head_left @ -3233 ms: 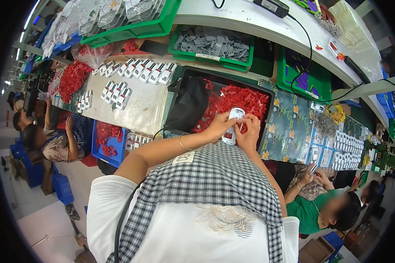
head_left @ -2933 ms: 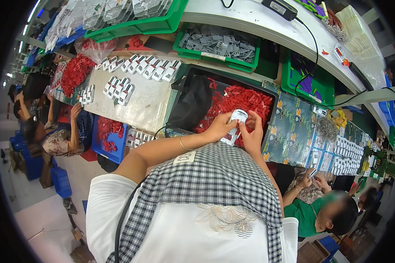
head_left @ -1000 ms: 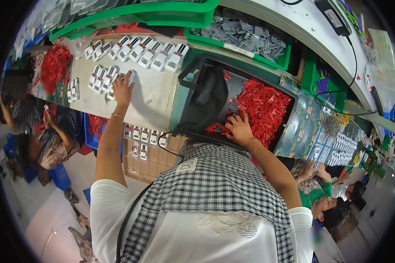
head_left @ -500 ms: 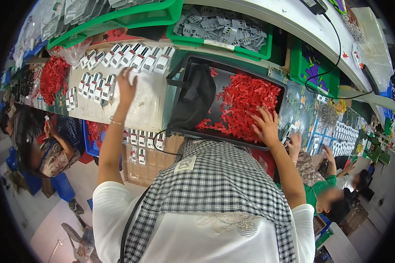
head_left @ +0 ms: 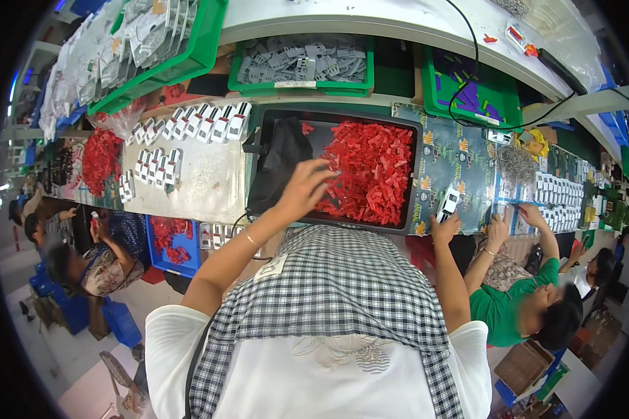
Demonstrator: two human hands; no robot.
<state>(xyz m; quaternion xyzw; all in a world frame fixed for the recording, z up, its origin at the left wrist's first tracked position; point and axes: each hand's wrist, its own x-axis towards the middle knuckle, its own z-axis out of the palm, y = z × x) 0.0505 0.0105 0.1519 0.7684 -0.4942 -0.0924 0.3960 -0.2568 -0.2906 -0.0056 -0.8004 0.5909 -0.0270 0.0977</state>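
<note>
My left hand [head_left: 306, 187] reaches over a black tray [head_left: 267, 164], its fingers apart at the left edge of a heap of small red plastic parts [head_left: 374, 167]. To the right of the tray, my right hand [head_left: 445, 228] has its thumb and fingers closed on the near end of a small white device [head_left: 449, 202] with a dark top, on the patterned mat [head_left: 433, 167]. A black cloth [head_left: 283, 160] covers the tray's left side. More white devices [head_left: 210, 123] with red and dark ends stand in rows on the pale board [head_left: 203, 167] to the left.
Green bins of grey parts [head_left: 304, 66] and purple parts [head_left: 468, 94] stand behind the tray, below a white shelf [head_left: 363, 17]. A black cable [head_left: 474, 49] hangs from it. At the right, a co-worker's hands [head_left: 497, 230] work close to my right hand. A blue bin [head_left: 162, 260] sits at the left.
My left hand has moved right, from the rows of white devices to over the tray. My right hand has left the red parts and taken hold of a white device on the mat. The view has shifted.
</note>
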